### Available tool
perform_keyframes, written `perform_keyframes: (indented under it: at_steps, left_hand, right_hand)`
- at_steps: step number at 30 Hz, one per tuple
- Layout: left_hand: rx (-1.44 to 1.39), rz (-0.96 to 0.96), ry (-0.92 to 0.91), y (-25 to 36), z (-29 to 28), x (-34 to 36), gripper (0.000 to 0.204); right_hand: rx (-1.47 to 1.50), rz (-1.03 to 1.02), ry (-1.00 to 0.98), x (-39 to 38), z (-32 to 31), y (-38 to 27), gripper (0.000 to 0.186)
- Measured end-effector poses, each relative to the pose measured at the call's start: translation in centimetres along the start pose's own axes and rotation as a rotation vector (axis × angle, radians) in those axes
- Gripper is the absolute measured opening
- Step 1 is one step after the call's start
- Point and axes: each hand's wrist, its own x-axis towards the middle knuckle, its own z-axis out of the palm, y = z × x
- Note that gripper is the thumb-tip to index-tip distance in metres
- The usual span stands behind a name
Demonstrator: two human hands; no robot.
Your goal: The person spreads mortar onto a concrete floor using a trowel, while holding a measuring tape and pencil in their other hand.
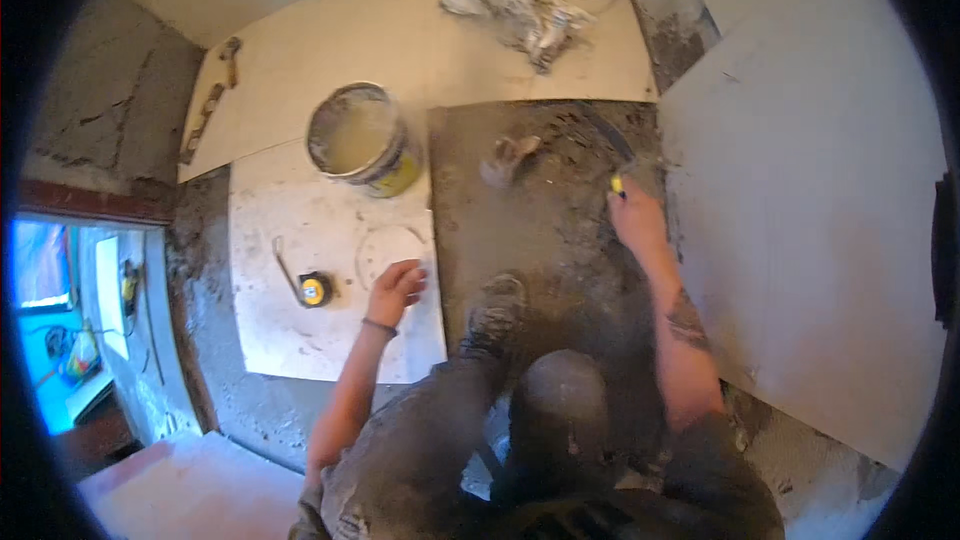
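My right hand (637, 215) is closed around the yellow-and-black handle of a tool with a long dark blade (608, 133). The blade points away from me, over the rough grey-brown floor (480, 210). Blur keeps its exact kind hidden. Over the right edge of a white board (280, 340), my left hand (400, 285) hovers with loosely bent fingers and nothing visible in them. A yellow-and-black tape measure (315, 288) lies on that board to its left. Farther back stands a bucket (395, 175) with pale, cloudy contents. A small greyish-brown lump (510, 160) sits on the floor between my hands.
Against the far wall, a pale board (390, 65) bears a crumpled plastic bag (500, 0) and, at its left end, some dirty tools (212, 105). A large pale panel (800, 200) borders the right side. My dusty shoe (498, 310) is close to the white board.
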Motion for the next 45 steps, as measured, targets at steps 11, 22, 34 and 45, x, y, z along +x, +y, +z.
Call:
perform_keyframes:
  at_steps: [11, 22, 34, 45]
  left_hand:
    - [0.013, -0.049, 0.050, -0.9, -1.0, 0.2, 0.030]
    - [0.014, -0.068, 0.033, -0.2, -0.9, 0.5, 0.033]
    - [-0.002, -0.051, -0.018, 0.4, 0.0, 1.0, 0.032]
    - [0.134, 0.171, -0.065, 2.1, -0.7, -0.4, 0.035]
  right_hand:
    - [-0.070, -0.122, -0.072, 0.6, 1.7, -0.7, 0.029]
    - [-0.165, -0.142, -0.275, -0.3, 1.2, -3.1, 0.034]
    - [-0.015, -0.288, -0.207, 1.3, 3.9, -2.3, 0.042]
    - [0.059, -0.177, -0.252, 0.7, 4.9, -3.5, 0.032]
